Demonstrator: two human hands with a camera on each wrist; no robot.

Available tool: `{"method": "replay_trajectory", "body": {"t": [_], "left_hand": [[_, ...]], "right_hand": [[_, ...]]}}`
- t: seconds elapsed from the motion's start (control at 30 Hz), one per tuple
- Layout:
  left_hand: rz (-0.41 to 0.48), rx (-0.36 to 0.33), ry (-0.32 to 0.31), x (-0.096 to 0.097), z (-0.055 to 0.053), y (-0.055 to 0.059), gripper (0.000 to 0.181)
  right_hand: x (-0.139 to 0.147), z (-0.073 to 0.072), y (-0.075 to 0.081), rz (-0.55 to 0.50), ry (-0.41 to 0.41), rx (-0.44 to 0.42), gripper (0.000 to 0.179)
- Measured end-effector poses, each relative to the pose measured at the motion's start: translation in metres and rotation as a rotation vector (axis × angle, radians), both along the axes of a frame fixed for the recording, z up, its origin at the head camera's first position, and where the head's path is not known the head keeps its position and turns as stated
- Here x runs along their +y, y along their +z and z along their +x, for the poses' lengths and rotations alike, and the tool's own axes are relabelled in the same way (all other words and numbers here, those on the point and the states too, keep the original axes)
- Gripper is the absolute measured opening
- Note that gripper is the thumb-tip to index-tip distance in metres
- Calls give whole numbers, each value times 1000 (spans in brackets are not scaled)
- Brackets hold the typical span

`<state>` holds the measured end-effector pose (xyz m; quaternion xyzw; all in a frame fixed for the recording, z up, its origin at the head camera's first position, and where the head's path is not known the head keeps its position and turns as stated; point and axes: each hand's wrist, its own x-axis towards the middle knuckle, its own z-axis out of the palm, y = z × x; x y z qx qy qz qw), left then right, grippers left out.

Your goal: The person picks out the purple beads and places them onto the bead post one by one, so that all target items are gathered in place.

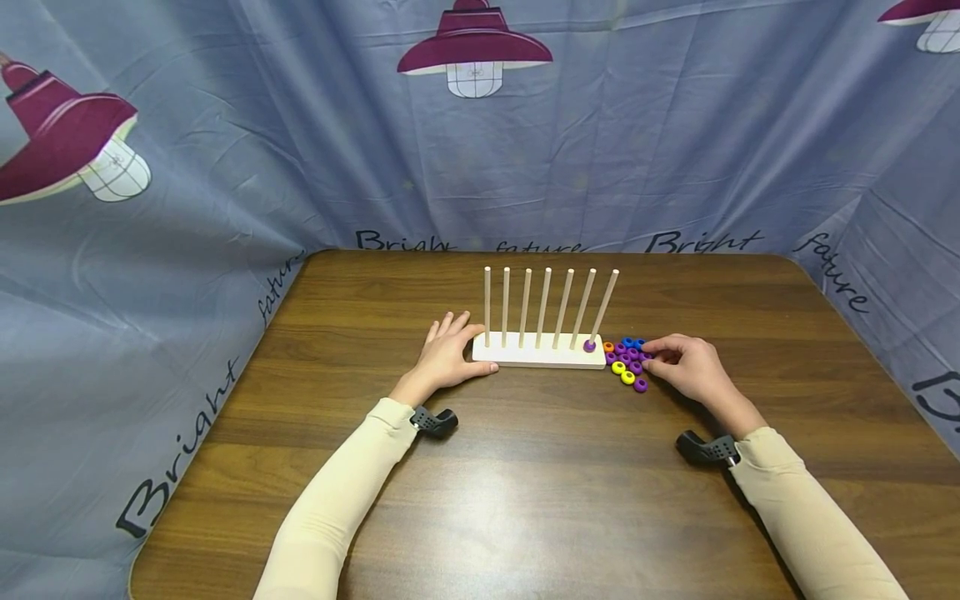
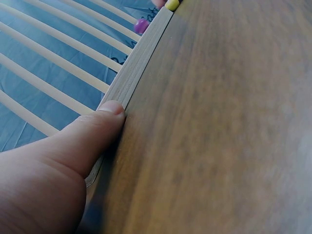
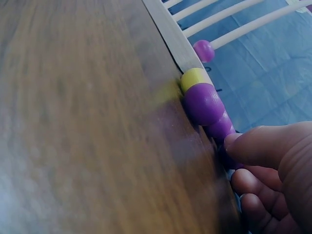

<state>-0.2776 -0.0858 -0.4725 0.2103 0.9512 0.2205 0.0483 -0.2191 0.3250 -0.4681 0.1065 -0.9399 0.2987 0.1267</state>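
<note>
A pale wooden peg stand (image 1: 537, 362) with several upright rods stands on the table. A purple bead (image 1: 589, 347) sits at the foot of its rightmost rod. My left hand (image 1: 444, 354) holds the stand's left end, thumb along the front edge, index finger at the back and the other fingers spread. Right of the stand lies a cluster of beads: purple, two yellow beads (image 1: 627, 378), blue beads (image 1: 627, 342) and an orange bead (image 1: 608, 347). At the cluster's right side my right hand (image 1: 690, 367) pinches a purple bead (image 3: 228, 158), partly hidden by the thumb.
The brown wooden table (image 1: 555, 483) has rounded corners. A blue-grey curtain (image 1: 600, 150) with printed lamps and lettering hangs behind it and along the sides. Black wrist mounts (image 1: 435, 422) sit at both cream sleeves (image 1: 322, 508).
</note>
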Motion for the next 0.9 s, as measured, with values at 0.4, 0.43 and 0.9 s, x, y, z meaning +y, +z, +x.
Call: {"method": "replay_trajectory", "body": {"t": [0.4,0.43,0.9], "left_hand": [[0,8,-3,1,1,1,81],[0,9,-3,1,1,1,81],[5,16,-5,-1,0,0,81]], "right_hand": [[-1,4,0,-3,20,12,20],[-1,4,0,-1,22,15,20],[-3,5,-3,44,22,-6,22]]}}
